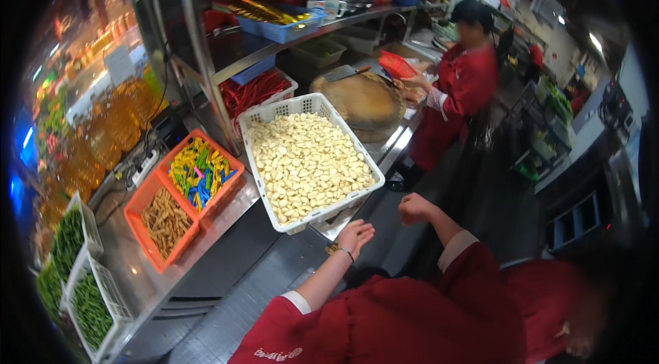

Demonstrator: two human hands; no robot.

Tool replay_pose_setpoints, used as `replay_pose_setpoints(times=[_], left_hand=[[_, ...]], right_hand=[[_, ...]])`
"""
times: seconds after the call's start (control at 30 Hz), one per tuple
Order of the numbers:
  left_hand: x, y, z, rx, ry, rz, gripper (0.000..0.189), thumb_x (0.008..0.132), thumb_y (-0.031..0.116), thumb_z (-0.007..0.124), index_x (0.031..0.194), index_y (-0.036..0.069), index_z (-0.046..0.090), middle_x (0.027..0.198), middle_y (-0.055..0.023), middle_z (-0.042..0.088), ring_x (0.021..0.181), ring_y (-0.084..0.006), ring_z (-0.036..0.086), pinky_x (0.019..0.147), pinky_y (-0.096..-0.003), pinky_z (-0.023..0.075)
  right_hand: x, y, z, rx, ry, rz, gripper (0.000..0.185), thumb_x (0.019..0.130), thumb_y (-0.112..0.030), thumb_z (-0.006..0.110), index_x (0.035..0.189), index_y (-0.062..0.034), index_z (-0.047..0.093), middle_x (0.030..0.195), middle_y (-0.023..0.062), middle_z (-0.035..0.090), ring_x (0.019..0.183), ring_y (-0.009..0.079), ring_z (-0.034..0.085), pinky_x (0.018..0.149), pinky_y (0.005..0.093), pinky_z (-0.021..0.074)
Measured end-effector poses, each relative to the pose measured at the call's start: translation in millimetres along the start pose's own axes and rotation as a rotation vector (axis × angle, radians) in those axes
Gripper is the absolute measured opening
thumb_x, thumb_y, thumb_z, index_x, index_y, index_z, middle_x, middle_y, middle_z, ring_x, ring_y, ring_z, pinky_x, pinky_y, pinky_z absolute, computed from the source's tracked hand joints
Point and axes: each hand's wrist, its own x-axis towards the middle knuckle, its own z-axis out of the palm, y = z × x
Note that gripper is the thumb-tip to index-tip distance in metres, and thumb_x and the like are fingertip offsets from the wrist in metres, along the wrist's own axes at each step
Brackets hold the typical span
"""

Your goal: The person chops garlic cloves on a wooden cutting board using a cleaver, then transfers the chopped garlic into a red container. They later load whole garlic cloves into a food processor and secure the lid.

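Note:
A white plastic basket heaped with peeled garlic cloves stands at the corner of the steel counter. Just off its near side, my left hand is held palm up with the fingers apart and nothing in it. A dark band circles that wrist. To the right, my right hand hangs in the air with its fingers curled in, apart from the basket. Nothing shows in its grip. Behind the basket lies a round wooden chopping block with a cleaver on its far edge.
Orange baskets hold clothes pegs and brown pieces at left. Green vegetables fill white baskets beyond. Red chillies sit under a steel shelf. A co-worker holds a red basket; another person is close at right.

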Motion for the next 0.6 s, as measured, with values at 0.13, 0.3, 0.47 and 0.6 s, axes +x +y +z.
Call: replay_pose_setpoints(times=[0.13,0.3,0.47,0.6], left_hand=[[8,-12,10,0.277,-0.053,-0.158,0.027,0.092,0.006,0.049,0.117,-0.001,0.053,0.098,-0.0181,0.065,0.081,-0.0243,0.067,0.071,-0.0315,0.0582],[50,-19,43,0.542,-0.067,-0.185,0.02,0.092,0.007,0.052,0.11,0.0,0.058,0.092,-0.0141,0.067,0.074,-0.0198,0.067,0.066,-0.0267,0.0563],[80,-39,56,0.593,0.025,-0.303,0.019,0.093,0.01,0.052,0.107,0.002,0.061,0.091,-0.0125,0.068,0.077,-0.0201,0.068,0.071,-0.0301,0.0554],[111,-48,65,0.673,0.111,-0.394,0.02,0.092,0.008,0.05,0.107,0.002,0.062,0.091,-0.0122,0.068,0.077,-0.021,0.068,0.072,-0.0309,0.0559]], right_hand=[[33,11,-12,0.093,-0.017,-0.026,0.012,0.085,-0.009,0.057,0.09,0.0023,0.06,0.076,0.0189,0.068,0.062,0.0301,0.069,0.054,0.0419,0.0586],[115,78,-38,0.352,-0.03,-0.036,0.01,0.086,-0.008,0.056,0.09,0.0011,0.059,0.07,0.0154,0.065,0.053,0.0261,0.066,0.048,0.0397,0.0568],[180,253,-13,0.394,0.08,0.284,0.017,0.087,-0.013,0.054,0.091,0.0001,0.064,0.076,0.0148,0.066,0.067,0.0268,0.066,0.059,0.0387,0.0554],[110,396,10,-0.499,0.32,-0.228,0.024,0.091,-0.021,0.053,0.103,-0.0065,0.069,0.108,0.0143,0.065,0.101,0.0268,0.06,0.085,0.0386,0.0502]])
